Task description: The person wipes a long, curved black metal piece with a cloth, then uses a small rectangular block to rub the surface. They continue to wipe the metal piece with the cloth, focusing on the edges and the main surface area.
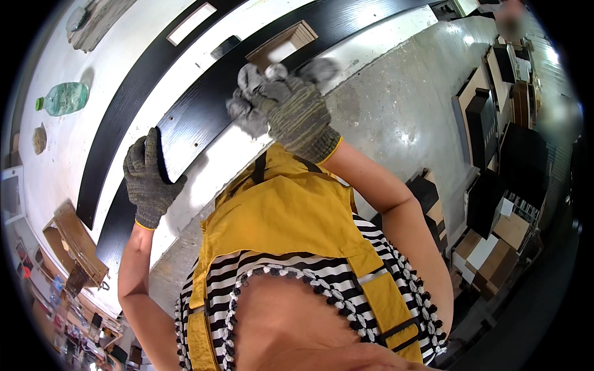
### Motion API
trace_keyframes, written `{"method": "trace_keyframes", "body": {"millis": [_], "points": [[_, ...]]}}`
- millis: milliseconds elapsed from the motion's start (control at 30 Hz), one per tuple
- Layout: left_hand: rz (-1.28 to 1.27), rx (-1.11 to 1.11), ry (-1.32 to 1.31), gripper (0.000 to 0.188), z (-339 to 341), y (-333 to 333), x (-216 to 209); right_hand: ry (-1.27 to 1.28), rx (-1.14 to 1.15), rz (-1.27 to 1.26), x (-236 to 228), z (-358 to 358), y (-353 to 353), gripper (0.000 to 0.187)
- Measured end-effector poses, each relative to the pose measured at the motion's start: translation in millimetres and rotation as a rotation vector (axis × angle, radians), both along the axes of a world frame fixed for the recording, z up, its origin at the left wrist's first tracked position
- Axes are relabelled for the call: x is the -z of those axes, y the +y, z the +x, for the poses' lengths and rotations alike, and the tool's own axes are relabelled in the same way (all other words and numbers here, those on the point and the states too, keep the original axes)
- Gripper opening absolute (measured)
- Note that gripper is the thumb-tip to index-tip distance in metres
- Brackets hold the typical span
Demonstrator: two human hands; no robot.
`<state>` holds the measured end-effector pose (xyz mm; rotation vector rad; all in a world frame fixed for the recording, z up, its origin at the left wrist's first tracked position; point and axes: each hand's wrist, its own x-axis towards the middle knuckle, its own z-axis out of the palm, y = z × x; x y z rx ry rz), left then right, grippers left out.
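Note:
A long black board (198, 120) with a wood-grain face lies on the white tabletop in front of me. A rectangular cutout (289, 43) goes through it, its inner edges bare brown. My left hand (148, 182), in a dark knitted work glove, rests on the board's near left part with fingers stretched and thumb apart. In a matching glove, my right hand (300, 120) is closed on a crumpled grey rag (249, 117), over the board's near edge just below the cutout. The rag is smeared by motion, and some of my right fingers are hidden in it.
A second black board (130, 93) lies beyond the first, with its own cutout. A green-capped bottle (67, 99), a greyish plank piece (99, 25) and a cardboard box (77, 244) are on the table. Dark panels (481, 127) and cartons (489, 260) stand on the floor at right.

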<state>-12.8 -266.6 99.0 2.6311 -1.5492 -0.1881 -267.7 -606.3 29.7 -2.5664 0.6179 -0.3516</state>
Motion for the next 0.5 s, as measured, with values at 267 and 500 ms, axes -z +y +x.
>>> {"method": "trace_keyframes", "body": {"millis": [267, 500], "points": [[-0.02, -0.015, -0.01, 0.12, -3.9, 1.7, -5.3, -0.085, 0.269, 0.028, -49.6, -24.8, -176.2, 0.038], [-0.02, -0.018, -0.015, 0.118, -2.4, 1.7, -3.2, 0.103, 0.12, -0.6, -23.6, 54.9, -166.2, 0.058]]}}
